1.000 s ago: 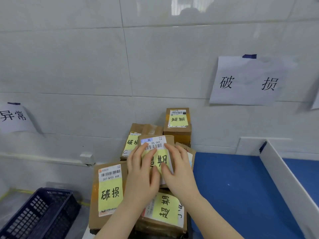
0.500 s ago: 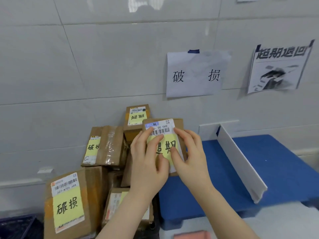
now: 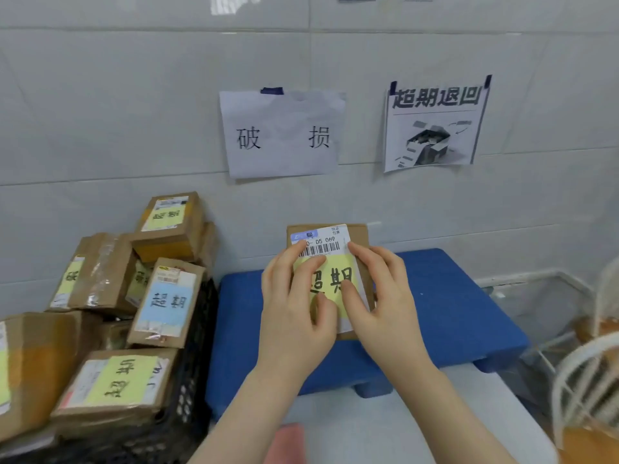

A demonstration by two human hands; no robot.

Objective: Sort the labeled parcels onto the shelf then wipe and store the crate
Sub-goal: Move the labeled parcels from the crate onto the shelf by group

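Observation:
I hold a small cardboard parcel (image 3: 360,234) with a barcode sticker and a yellow label over the blue shelf surface (image 3: 452,296). My left hand (image 3: 294,306) grips its left side, thumb on the label. My right hand (image 3: 382,296) grips its right side, thumb on the label too. At the left, a black crate (image 3: 197,356) is heaped with several more labeled cardboard parcels (image 3: 167,299). Two paper signs hang on the tiled wall: a white one (image 3: 281,135) above the shelf's left part and a printed one (image 3: 435,125) further right.
A pink object (image 3: 288,443) lies on the pale surface near the bottom edge. White wire frames (image 3: 589,380) stand at the right. A large parcel (image 3: 33,363) sits at the far left.
Both hands carried the parcel to the right, away from the crate pile and out over the blue shelf. My view also swung right, bringing the printed sign fully into sight.

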